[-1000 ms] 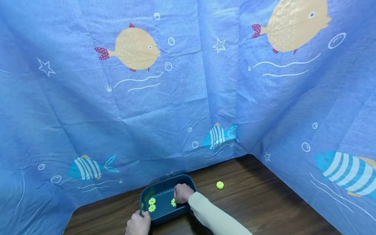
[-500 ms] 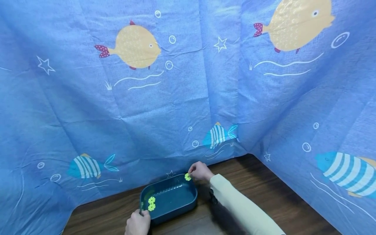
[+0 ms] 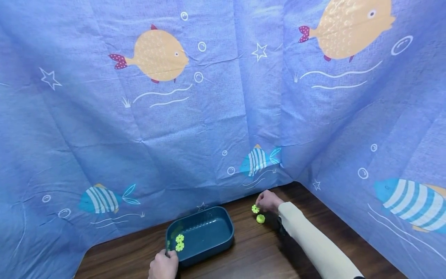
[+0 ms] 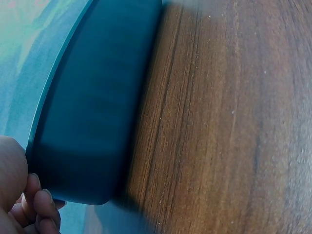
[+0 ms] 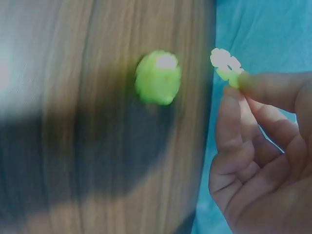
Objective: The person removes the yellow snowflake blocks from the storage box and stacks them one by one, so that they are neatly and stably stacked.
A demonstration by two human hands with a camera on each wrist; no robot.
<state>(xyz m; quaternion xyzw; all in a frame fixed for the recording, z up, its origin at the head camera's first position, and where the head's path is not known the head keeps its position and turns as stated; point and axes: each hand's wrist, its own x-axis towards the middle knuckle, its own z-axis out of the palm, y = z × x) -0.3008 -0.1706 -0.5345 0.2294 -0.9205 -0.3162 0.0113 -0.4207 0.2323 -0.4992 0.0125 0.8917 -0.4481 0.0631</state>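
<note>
A dark teal rectangular tray (image 3: 205,254) stands on the wooden table, and my left hand (image 3: 163,265) grips its near left corner. The left wrist view shows thumb and fingers pinching the tray's rim (image 4: 46,100). Two yellow-green flower-shaped pieces (image 3: 179,242) lie inside at the tray's left end. To the right of the tray, my right hand (image 3: 270,201) pinches another flower-shaped piece (image 5: 227,67) between thumb and fingertips, above the table. Just below it on the wood sits a small yellow-green stack of such pieces (image 5: 158,78).
Blue cloth (image 3: 195,128) printed with fish hangs behind the table and along its right side. The dark wooden table (image 3: 244,252) extends around the tray. A pale sleeve (image 3: 313,236) covers the right forearm, which casts a shadow on the wood.
My right hand has lifted a flower-shaped piece out of the tray and carried it right, over the rim, to beside the stack. The left hand stays on the tray's corner.
</note>
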